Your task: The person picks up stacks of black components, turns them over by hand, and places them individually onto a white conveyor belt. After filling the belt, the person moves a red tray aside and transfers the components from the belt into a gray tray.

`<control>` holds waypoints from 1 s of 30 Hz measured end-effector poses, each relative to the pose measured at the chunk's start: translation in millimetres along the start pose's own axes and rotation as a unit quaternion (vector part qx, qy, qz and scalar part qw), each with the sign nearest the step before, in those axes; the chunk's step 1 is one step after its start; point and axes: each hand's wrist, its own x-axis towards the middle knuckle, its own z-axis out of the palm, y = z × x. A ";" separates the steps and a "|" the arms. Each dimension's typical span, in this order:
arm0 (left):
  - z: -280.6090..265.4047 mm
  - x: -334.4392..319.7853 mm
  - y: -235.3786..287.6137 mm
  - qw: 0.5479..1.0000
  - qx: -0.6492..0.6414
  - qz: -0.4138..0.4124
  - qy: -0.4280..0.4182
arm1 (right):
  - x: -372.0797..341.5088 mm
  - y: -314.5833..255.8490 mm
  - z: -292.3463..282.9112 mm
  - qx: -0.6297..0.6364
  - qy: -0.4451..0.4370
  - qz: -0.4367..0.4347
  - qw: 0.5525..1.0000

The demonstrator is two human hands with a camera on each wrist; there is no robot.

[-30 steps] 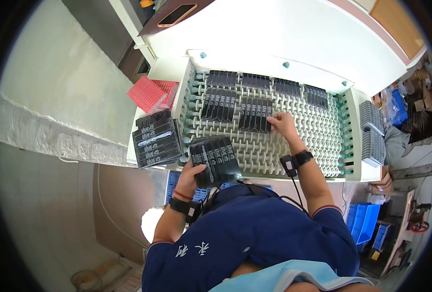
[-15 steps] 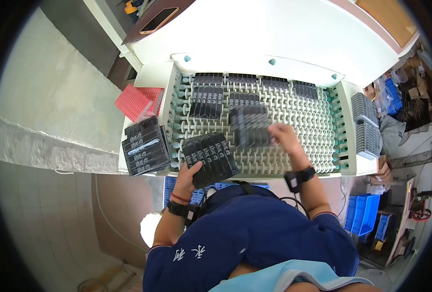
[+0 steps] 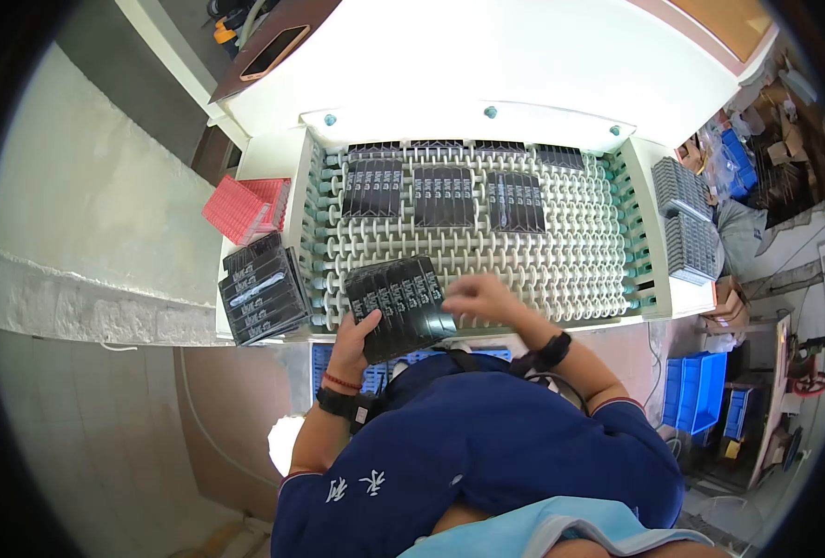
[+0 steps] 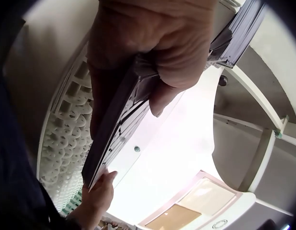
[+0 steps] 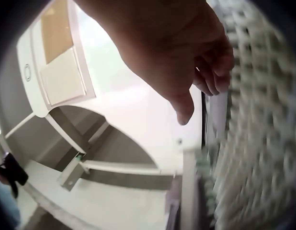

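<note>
In the head view my left hand (image 3: pixel 347 344) grips a stack of flat black panels (image 3: pixel 399 293) with white lettering, its thumb over the top face. Seen edge-on in the left wrist view, the stack (image 4: pixel 114 127) sits between thumb and fingers. My right hand (image 3: pixel 482 298) is beside the stack's right edge, fingers loosely bent. The right wrist view shows its thumb (image 5: pixel 184 112) apart from the fingers and nothing between them. Three black panels lie in a row on the white roller conveyor (image 3: pixel 478 251); the rightmost panel (image 3: pixel 517 203) lies ahead of my right hand.
Several more panels lie partly under the white hood (image 3: pixel 412 74). On the left ledge are another black stack (image 3: pixel 264 293) and red ribbed pieces (image 3: pixel 236 209). Grey stacks (image 3: pixel 687 223) stand on the right ledge. Blue bins (image 3: pixel 696 391) are at lower right.
My right hand carried one black panel to the rollers, right of the other two, and let it go. It then came back to the stack in my left hand. The head view has shifted.
</note>
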 end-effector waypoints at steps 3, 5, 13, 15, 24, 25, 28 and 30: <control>2.5 -0.4 0.0 1.000 -0.020 -0.004 0.014 | 2.1 17.5 3.5 0.119 0.040 -0.004 0.992; 11.4 -12.5 10.0 0.994 -0.103 0.001 -0.019 | 0.2 30.9 -41.3 0.120 0.166 0.006 0.979; -14.3 -30.3 3.5 0.998 -0.057 0.025 -0.031 | -27.2 136.4 -257.8 -0.173 0.480 0.069 0.857; -16.4 -32.8 0.1 0.999 -0.035 0.032 0.002 | -25.2 149.9 -257.5 -0.338 0.504 0.060 0.792; -11.4 -35.1 5.3 0.999 0.009 0.027 0.034 | 16.9 18.0 -9.4 -0.027 0.032 -0.039 0.998; -17.2 -34.3 3.4 0.999 0.013 0.020 0.035 | 12.2 -1.3 13.3 0.034 -0.062 -0.019 0.997; -27.7 -40.3 2.9 0.999 -0.021 0.011 0.032 | 24.3 2.7 44.5 0.136 -0.126 0.009 0.983; -35.5 -51.1 4.7 0.997 -0.078 0.023 -0.005 | 38.6 3.3 39.4 0.144 -0.085 0.010 0.986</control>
